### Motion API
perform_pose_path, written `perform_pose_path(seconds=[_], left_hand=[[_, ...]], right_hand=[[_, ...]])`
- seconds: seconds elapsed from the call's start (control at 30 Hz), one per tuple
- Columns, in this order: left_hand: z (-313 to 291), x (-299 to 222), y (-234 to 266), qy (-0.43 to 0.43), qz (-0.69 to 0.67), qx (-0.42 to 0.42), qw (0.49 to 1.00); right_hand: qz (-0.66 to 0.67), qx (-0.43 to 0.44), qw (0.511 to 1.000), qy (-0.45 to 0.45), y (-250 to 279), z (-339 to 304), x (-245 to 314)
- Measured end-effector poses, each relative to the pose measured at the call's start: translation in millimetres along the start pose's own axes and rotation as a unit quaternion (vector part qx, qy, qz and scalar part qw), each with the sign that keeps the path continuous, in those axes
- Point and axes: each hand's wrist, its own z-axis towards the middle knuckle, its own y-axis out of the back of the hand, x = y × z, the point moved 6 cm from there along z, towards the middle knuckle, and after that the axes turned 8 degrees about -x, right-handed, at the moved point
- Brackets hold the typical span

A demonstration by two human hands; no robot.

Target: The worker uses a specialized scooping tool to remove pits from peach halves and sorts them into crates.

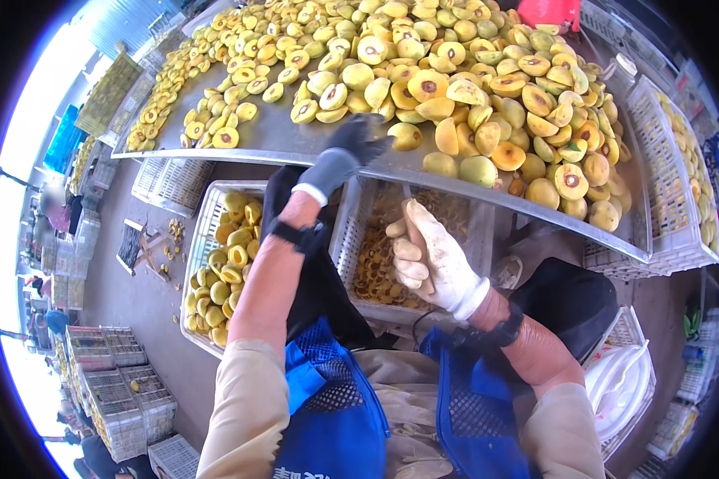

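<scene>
My left hand (358,144), dark-gloved and blurred, has its fingers loosely spread over the bench (284,129) edge, just beside a fruit (407,136). My right hand (431,259), pale-gloved, curls above a crate (349,231) of scraps; I can't tell whether it holds anything. Beyond, more fruit lies heaped across the bench, mostly halved. I judge each half light, firm but bruisable, slick where cut: I'd grip the rounded skin from its sides.
</scene>
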Motion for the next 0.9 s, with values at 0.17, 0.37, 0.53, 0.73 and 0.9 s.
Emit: perform_pose_path(seconds=[0.17,0.37,0.53,0.73,0.9], left_hand=[[22,-21,-57,0.055,0.098,0.102,0.988],[30,-9,-61,0.070,0.067,0.107,0.989],[11,1,-19,0.133,-0.119,0.012,0.984],[-40,-72,47,-0.006,-0.281,0.012,0.960],[-69,-87,62,-0.011,-0.021,-0.050,0.998]], right_hand=[[0.000,-0.003,1.000,0.028,1,-3,17],[-0.014,0.001,0.998,0.062,-1,-3,33],[-0.056,-0.005,0.993,0.100,1,-3,41],[-0.271,-0.075,0.935,0.215,4,-14,57],[-0.383,-0.037,0.883,0.269,-6,-9,47]])
